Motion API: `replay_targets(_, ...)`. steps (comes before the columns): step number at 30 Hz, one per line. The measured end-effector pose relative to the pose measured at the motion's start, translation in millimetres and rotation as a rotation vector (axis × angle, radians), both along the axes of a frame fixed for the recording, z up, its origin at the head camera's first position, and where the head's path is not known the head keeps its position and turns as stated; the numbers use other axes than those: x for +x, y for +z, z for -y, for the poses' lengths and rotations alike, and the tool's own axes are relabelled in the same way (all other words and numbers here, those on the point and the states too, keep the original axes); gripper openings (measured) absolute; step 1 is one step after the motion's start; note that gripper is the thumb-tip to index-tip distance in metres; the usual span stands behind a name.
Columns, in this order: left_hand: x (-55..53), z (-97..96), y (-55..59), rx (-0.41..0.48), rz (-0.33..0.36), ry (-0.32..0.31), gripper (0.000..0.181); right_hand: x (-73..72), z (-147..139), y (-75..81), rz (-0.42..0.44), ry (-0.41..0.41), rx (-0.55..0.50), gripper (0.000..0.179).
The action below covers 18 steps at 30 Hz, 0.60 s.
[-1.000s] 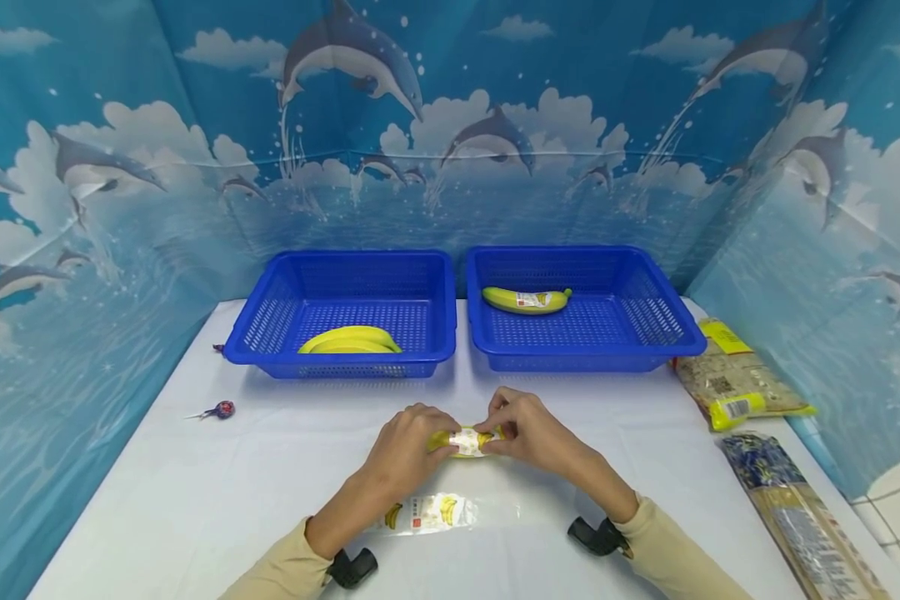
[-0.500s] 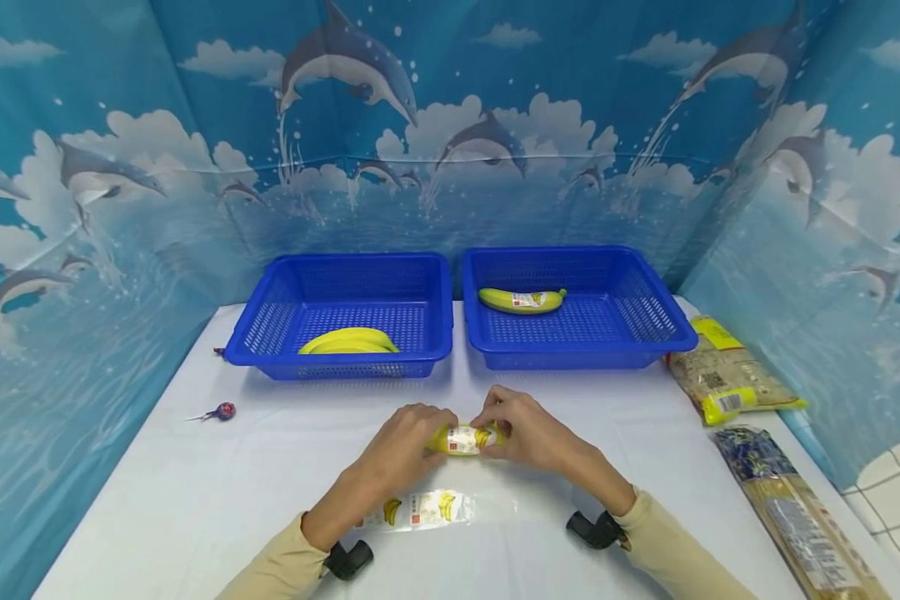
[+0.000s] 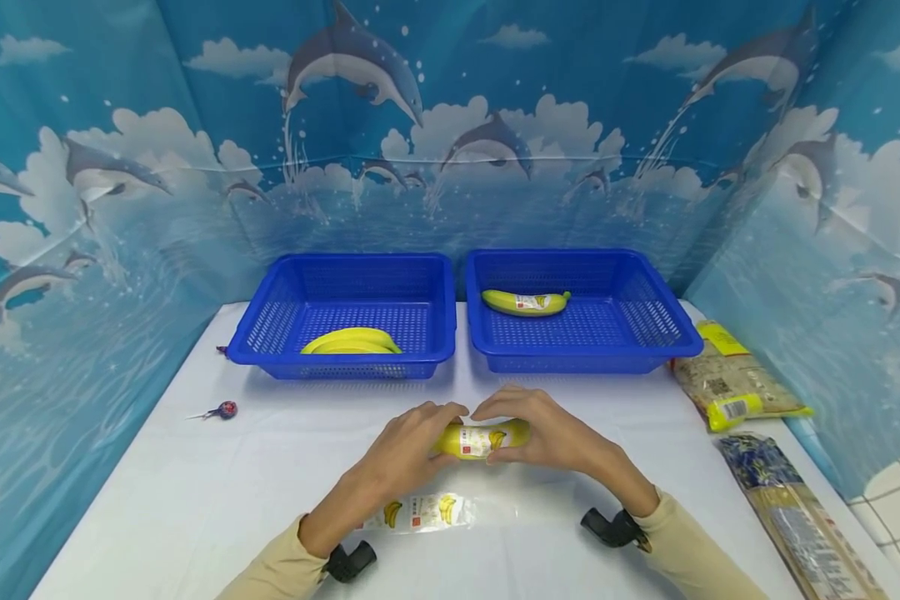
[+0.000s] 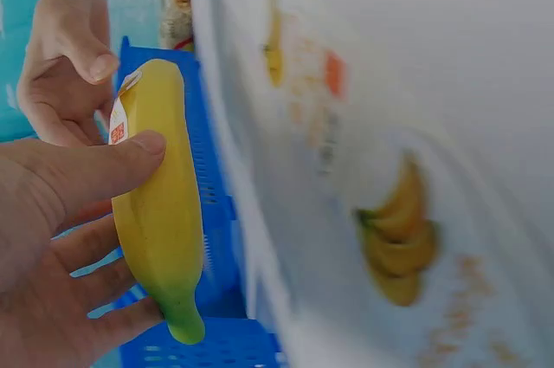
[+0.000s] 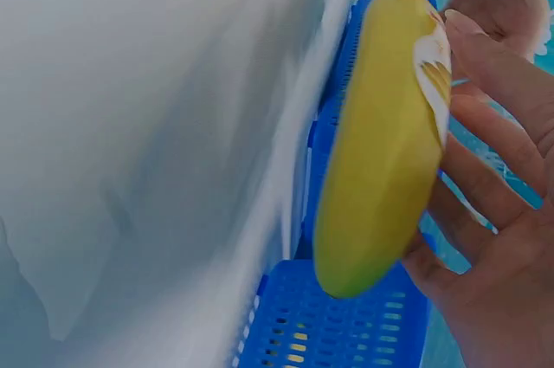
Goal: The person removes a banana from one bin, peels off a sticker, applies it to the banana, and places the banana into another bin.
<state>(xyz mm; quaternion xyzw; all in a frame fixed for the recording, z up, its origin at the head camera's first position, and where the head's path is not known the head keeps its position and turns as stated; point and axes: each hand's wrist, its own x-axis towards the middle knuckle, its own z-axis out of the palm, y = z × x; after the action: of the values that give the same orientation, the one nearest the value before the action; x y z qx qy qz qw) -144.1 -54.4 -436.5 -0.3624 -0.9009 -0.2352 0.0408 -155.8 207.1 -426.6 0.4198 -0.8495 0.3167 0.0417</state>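
Banana, labelled, one: held just beyond the label strip. Left hand: grasping the banana. Right hand: cupped at its other end; whether gripping, cannot tell. Lollipop, one: well left of the label strip. Blue basket, holding yellow bananas: farther beyond the label strip.

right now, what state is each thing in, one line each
held banana: unpeeled, off the table
sticker: on it, one edge seemingly lifted
left hand: gripping the banana
right hand: fingers loosely curved at the banana's end
sticker strip: lying flat
left basket: upright, holding unpeeled bananas
right basket: upright, holding one stickered banana
lollipop: lying down
yellow-trimmed bag: lying down, seal unclear
long packet: lying flat, seal unclear
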Motion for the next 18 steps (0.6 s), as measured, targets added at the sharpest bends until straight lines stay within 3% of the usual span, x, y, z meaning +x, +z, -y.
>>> replay_targets(9,9.1,-7.6,24.4,0.080,0.073,-0.015,0.067,7.2,-3.7,7.5,0.029,0.034,-0.059,0.049)
replay_targets(13,9.5,-12.2,30.8,0.106,0.061,-0.022,0.064,9.0,-10.3,15.8,0.056,0.017,-0.064,0.047)
replay_targets(18,8.0,-14.0,35.3,0.263,0.021,0.046,0.073,8.3,-27.3,32.1,0.072,-0.045,-0.046,0.045)
